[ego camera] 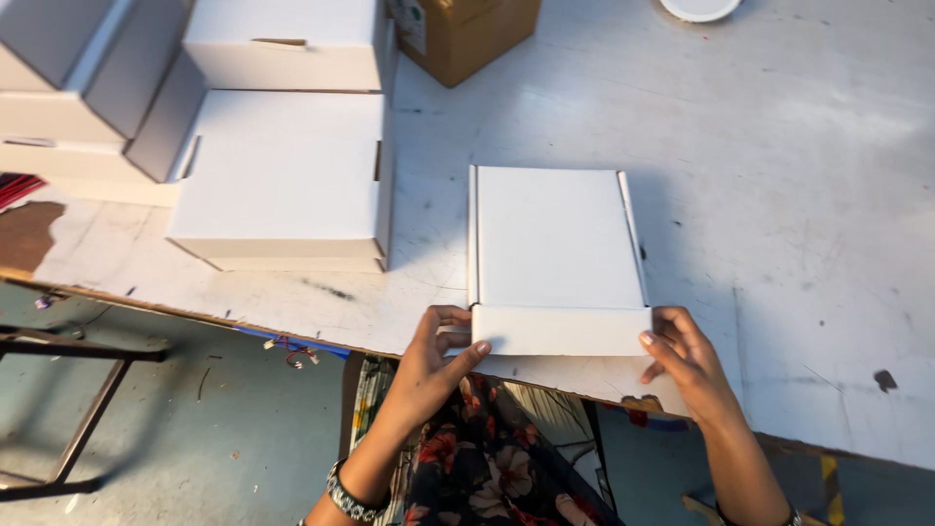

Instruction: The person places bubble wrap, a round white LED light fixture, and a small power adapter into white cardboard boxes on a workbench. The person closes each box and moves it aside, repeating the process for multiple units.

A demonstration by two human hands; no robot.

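At the near edge of the scuffed white worktop [779,195], the left hand [433,365] pinched the front left corner of a flat white cardboard mailer box [550,244], thumb on its front flap and fingers [450,321] curled behind. The right hand [687,356] pressed loosely spread fingers against the front right corner, gripping nothing fully. The box sat so close to the worktop's edge that an uneven push could probably have slid it off or buckled the flap. Farther left lay a stack of similar white cardboard boxes [282,175]; a brown cardboard carton [472,34] stood by the far edge.
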